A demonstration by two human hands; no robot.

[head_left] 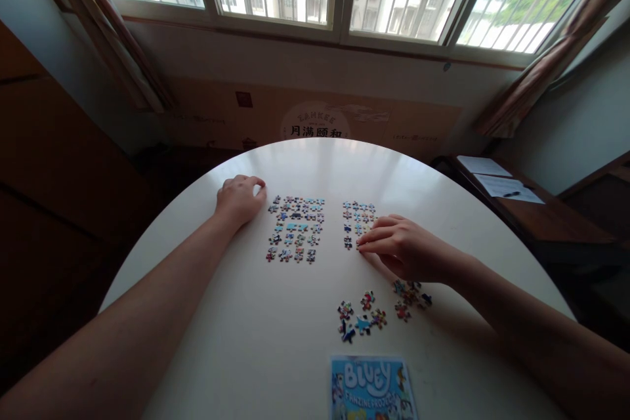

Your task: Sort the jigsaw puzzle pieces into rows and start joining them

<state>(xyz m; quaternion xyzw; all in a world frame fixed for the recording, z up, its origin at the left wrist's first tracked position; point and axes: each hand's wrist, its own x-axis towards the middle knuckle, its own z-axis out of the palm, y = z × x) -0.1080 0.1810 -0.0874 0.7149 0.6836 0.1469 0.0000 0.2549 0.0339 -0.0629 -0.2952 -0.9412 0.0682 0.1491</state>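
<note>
Loose jigsaw puzzle pieces lie in rows on the white table, in a larger left block (296,228) and a narrower right block (347,214). My right hand (401,243) is at the lower edge of the right block, fingertips together on a puzzle piece (358,245) that they partly cover. The hand also hides some of that block. To the left of the larger block, my left hand (240,199) rests on the tabletop with fingers loosely bent and thumb apart, holding nothing. Nearer me is a scattered group of puzzle pieces (363,323), with a small pile (403,310) below my right wrist.
A blue Bluey picture sheet (371,390) lies at the near edge of the view on the round white table (236,335). Beyond the table stands a printed cardboard panel (384,121) under the windows. At right, papers (509,188) and a pen lie on a brown desk (575,220).
</note>
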